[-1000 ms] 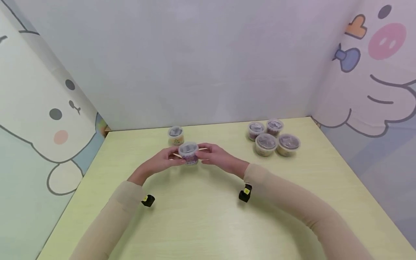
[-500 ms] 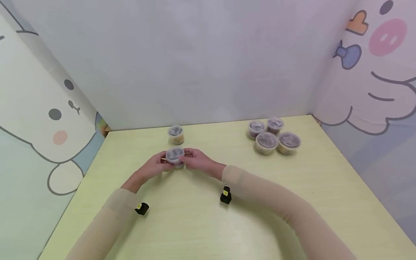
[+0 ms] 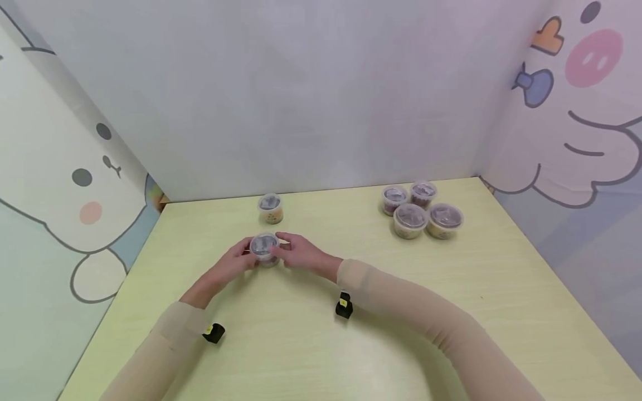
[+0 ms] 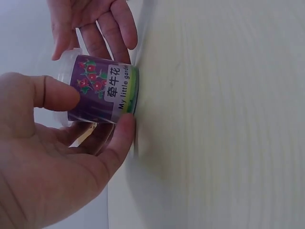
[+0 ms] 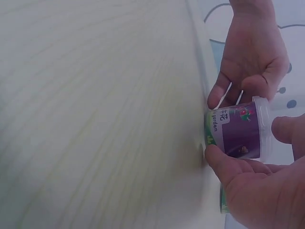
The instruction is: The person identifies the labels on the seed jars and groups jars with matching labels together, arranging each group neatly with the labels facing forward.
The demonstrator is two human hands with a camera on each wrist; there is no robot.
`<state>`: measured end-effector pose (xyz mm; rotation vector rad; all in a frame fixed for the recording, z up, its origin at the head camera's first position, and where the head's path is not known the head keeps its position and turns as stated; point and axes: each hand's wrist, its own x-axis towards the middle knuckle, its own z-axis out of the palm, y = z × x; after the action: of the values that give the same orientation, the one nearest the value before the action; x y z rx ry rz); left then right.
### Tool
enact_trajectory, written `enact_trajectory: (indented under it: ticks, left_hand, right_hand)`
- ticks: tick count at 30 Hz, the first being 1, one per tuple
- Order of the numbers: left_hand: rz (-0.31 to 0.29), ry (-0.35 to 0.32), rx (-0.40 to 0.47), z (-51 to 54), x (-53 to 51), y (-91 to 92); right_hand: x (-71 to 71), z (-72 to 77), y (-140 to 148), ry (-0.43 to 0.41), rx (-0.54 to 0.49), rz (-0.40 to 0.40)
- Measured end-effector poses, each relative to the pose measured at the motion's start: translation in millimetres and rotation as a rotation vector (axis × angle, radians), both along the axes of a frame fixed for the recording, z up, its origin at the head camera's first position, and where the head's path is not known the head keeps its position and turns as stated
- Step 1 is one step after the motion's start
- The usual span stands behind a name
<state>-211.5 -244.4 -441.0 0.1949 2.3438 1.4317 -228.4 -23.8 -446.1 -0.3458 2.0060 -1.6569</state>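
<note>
A small clear-lidded plastic tub stands upright between both hands. Its purple label shows red flowers and the words "My little garden". My left hand grips the tub's left side, thumb on the label and fingers round the far side. From the right, my right hand holds it too, with its thumb by the lid and its fingers around the wall. In the right wrist view the right fingers reach the tub's base. The base is at or very near the tabletop; I cannot tell if they touch.
Behind the held tub stands another lidded tub with a yellowish label. Several more lidded tubs are grouped at the back right of the pale wooden table. A white curtain rises along the back edge.
Both hands have carried the tub left and toward me, from right of the rear tub to in front of it, and lower. The other tubs have stayed in place.
</note>
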Motion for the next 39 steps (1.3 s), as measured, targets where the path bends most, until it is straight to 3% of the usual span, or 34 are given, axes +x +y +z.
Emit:
enact_trajectory:
  ticks: [9, 15, 24, 39]
  left_hand:
    - [-0.006, -0.002, 0.106, -0.9, -2.2, 1.5]
    - [0.002, 0.009, 0.102, -1.0, -2.2, 2.4]
    - [-0.037, 0.036, 0.090, -5.5, -3.3, 1.9]
    - [-0.073, 0.049, 0.070, -5.1, -2.9, 1.8]
  right_hand:
    - [-2.6, -0.9, 1, 0.019, 0.056, 0.022]
    - [-1.9, 1.5, 2, 0.034, 0.104, 0.026]
    - [0.2, 9.0, 3, 0.089, 0.196, 0.064]
    - [-1.3, 8.6, 4, 0.080, 0.212, 0.062]
